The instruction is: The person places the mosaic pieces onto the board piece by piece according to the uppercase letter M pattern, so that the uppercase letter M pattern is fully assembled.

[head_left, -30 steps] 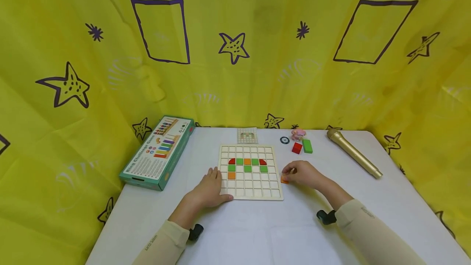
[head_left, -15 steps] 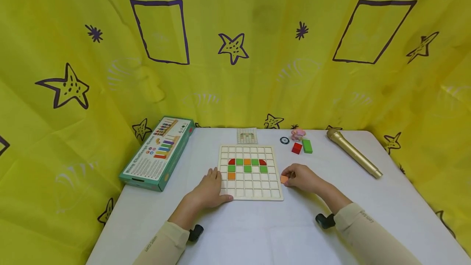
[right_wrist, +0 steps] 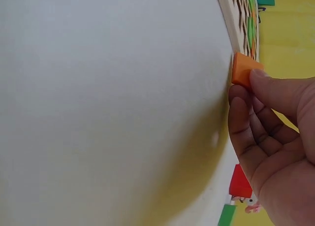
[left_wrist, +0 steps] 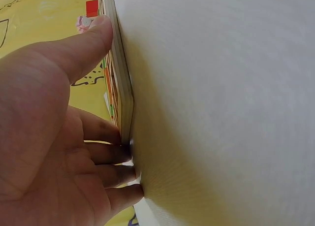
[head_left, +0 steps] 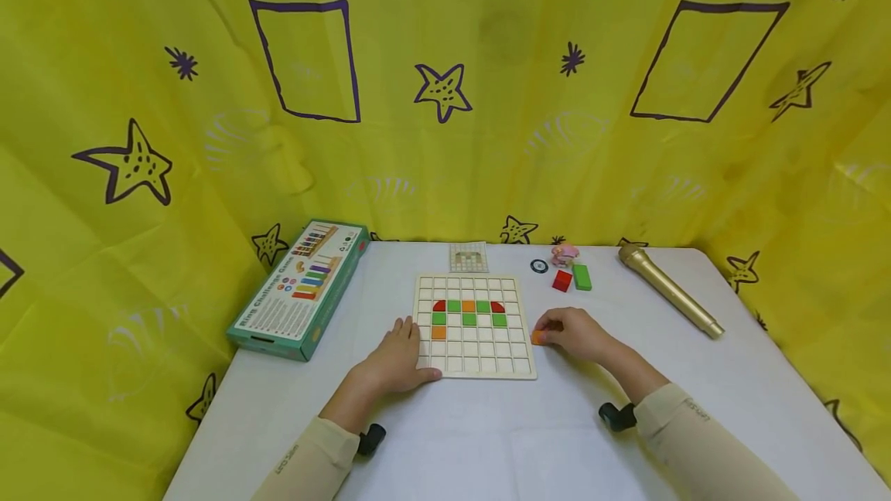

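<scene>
Nearest the front edge of the white table (head_left: 487,439), two forearms in beige sleeves (head_left: 685,427) extend toward a square, pale wooden grid board (head_left: 475,325) lying flat near the table's middle. The left hand (head_left: 395,358) rests against the board's front-left corner: the thumb lies along the board's edge and the loosely curled fingers (left_wrist: 115,174) press its side, as the left wrist view shows, without closing round it. The right hand (head_left: 574,331) sits on the table just beside the board's right edge and pinches a small orange wooden square tile (head_left: 537,338) between thumb and curled fingers (right_wrist: 248,127); in the right wrist view the tile stands on edge against the table surface, close to but outside the grid. Within the board, one orange tile (head_left: 438,332) lies in the row below three green tiles, and the row beyond holds two red curved pieces (head_left: 438,305) flanking green and orange squares. Farther back on the right lie a red block (head_left: 561,280) and a green block (head_left: 582,277), side by side, with a small dark ring (head_left: 539,265) and a pink toy (head_left: 564,253) just behind. A small pattern card (head_left: 469,257) lies beyond the board's far edge. A green printed cardboard box (head_left: 301,287) occupies the left edge, and a gold microphone (head_left: 670,288) lies near the far-right corner.
</scene>
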### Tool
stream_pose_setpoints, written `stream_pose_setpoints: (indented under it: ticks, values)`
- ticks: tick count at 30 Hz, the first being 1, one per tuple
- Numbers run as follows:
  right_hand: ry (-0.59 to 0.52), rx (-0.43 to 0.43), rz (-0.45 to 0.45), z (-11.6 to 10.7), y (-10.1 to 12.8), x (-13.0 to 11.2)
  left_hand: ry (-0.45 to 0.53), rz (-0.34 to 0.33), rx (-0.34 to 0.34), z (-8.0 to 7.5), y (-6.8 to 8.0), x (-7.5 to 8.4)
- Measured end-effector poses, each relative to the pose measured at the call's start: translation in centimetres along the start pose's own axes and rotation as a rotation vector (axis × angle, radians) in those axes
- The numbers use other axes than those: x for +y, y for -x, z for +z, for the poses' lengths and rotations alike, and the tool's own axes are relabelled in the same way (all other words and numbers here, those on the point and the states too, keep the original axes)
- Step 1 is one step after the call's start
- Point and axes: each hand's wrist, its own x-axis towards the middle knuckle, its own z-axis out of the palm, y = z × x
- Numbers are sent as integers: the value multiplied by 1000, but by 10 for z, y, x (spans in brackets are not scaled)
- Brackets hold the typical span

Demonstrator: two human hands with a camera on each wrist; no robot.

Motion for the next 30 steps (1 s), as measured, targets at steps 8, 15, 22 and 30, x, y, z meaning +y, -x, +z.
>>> stream_pose_setpoints:
  ticks: [8,15,22,30]
  values:
    - [-30,13,-12,-12,-14,-6,0,-11,-2,-4,0,2]
    - [-59,3,-36,-11,-25,-20,4,-21,-4,-4,0,4]
    - [-72,-28,-30,0,-33,-34,-6,-29,-6,-2,-2,4]
    - [-94,-74,-44,11,-35,-42,-18,-23,-7,-3,-4,5]
